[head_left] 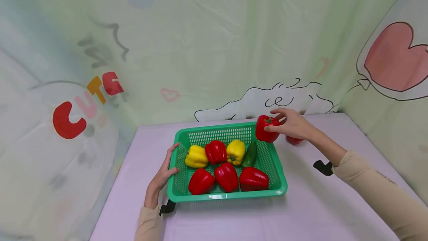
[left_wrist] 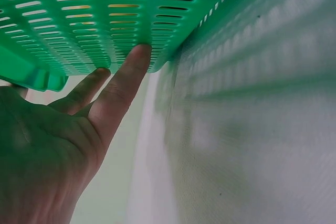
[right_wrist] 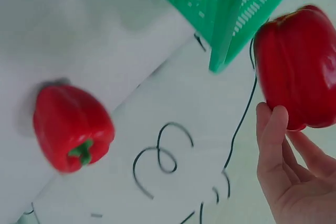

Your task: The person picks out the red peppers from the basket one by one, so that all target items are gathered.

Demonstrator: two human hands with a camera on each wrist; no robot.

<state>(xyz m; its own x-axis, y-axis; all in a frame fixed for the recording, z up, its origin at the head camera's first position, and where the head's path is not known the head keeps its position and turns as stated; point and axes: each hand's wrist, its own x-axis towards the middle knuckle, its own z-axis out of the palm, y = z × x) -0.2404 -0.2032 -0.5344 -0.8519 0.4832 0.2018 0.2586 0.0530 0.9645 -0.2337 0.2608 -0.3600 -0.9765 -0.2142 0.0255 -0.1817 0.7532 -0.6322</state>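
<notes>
Closest to the viewer, a left hand (head_left: 162, 176) lies against the left wall of a green basket (head_left: 177, 187), its fingers straight and spread along the slotted plastic, the thumb hooked over the rim; the wrist view shows fingertips (left_wrist: 137, 56) pressed flat on the mesh, gripping nothing. Inside the basket sit three red peppers along the near wall, and behind them a yellow pepper (head_left: 196, 156), another red one (head_left: 215, 151), a second yellow pepper (head_left: 236, 151) and a small dark green pepper (head_left: 250, 154) leaning toward the right wall. Above the basket's far right corner a right hand (head_left: 292, 124) holds a held red pepper (head_left: 265, 128) in the air, its grip curled round the fruit from the right side with fingers over the top. That pepper is glossy, deep red, blocky and lobed, with a green stem showing at the top; from the wrist view its smooth skin (right_wrist: 296, 64) catches the light just off the basket's corner. Right of the basket, partly hidden under the right hand, a loose red pepper (head_left: 294, 140) lies on the pale lilac counter (head_left: 317, 203), its green stem (right_wrist: 81, 151) facing outward in the wrist view. Beige sleeves cover both forearms.
</notes>
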